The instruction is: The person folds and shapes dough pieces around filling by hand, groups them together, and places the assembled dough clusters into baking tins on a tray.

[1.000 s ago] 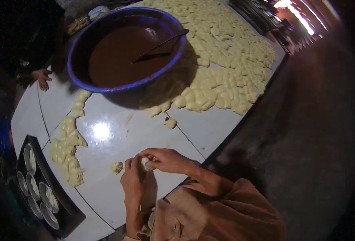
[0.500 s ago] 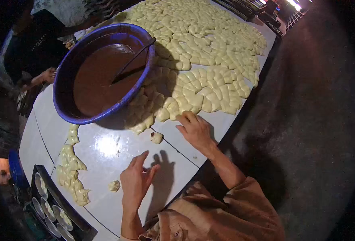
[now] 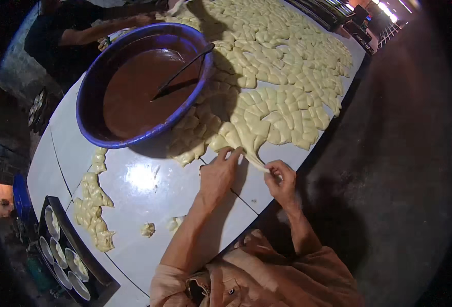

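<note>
A pale yellow sheet of lumpy dough covers the far part of the white table. My right hand pinches the end of a strip stretched out from the sheet's near edge. At the base of this strip, my left hand has its fingertips closed on the dough. A small dark spot shows beside the left hand, mostly hidden by it. One small dough lump lies left of my left forearm. Another dough piece is partly covered by that forearm.
A blue tub of brown filling, with a dark-handled utensil, stands on the table. At left lie a dough strip and a black tray of round cups. Beyond the tub, a co-worker's arm reaches over the dough.
My right hand has drawn a dough strip toward me, down and right. My left hand has moved forward to the sheet's edge. The co-worker's arm now stretches behind the tub. The view has shifted slightly.
</note>
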Motion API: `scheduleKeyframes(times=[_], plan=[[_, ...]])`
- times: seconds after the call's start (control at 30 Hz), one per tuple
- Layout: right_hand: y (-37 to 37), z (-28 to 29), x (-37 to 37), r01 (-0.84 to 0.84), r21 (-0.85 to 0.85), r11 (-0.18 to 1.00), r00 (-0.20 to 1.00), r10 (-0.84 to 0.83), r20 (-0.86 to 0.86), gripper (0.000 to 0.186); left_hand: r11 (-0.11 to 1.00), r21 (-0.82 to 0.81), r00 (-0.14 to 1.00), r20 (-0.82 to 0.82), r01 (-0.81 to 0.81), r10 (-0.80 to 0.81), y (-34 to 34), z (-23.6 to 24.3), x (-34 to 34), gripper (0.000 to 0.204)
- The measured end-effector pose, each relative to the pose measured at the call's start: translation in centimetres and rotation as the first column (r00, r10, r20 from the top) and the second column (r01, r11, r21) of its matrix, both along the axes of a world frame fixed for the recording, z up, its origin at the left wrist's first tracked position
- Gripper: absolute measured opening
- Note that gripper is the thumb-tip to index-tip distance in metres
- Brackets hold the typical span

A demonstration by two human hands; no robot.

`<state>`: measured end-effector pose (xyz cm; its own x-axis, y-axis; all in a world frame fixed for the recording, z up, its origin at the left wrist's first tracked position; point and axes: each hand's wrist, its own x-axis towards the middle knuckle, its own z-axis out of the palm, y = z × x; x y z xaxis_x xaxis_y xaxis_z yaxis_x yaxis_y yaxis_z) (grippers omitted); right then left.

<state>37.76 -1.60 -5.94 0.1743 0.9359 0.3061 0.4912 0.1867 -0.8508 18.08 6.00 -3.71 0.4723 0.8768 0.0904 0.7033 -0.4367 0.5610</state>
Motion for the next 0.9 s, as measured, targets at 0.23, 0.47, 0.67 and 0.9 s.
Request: scheduleKeyframes(times=[0.23, 0.47, 0.67, 0.9], plan=[[4.9, -0.4, -1.9, 0.1, 0.061, 0.993, 0.767, -0.116, 0.631, 0.036, 0.998, 0.066, 0.996, 0.09, 0.008, -0.014, 2.9, -2.0, 1.8, 0.016], [2.2, -0.7, -0.2, 0.265, -0.19, 0.945, 0.95, -0.29, -0.114, 0.028, 0.999, 0.047, 0.994, 0.111, -0.019, 0.013, 2.4, -1.7, 1.0, 0.026], [3.1, -0.3, 0.3, 0.174, -0.32, 0.931, 0.776, -0.329, -0.537, 0.032, 0.994, 0.098, 0.979, 0.193, 0.047, -0.066, 2.2, -1.3, 2.5, 0.046], [3.2, -0.4, 1.1, 0.027, -0.434, 0.9, 0.91, -0.202, -0.361, 0.021, 0.967, 0.171, 0.978, 0.056, 0.19, -0.203, 2.9, -1.7, 4.7, 0.034]])
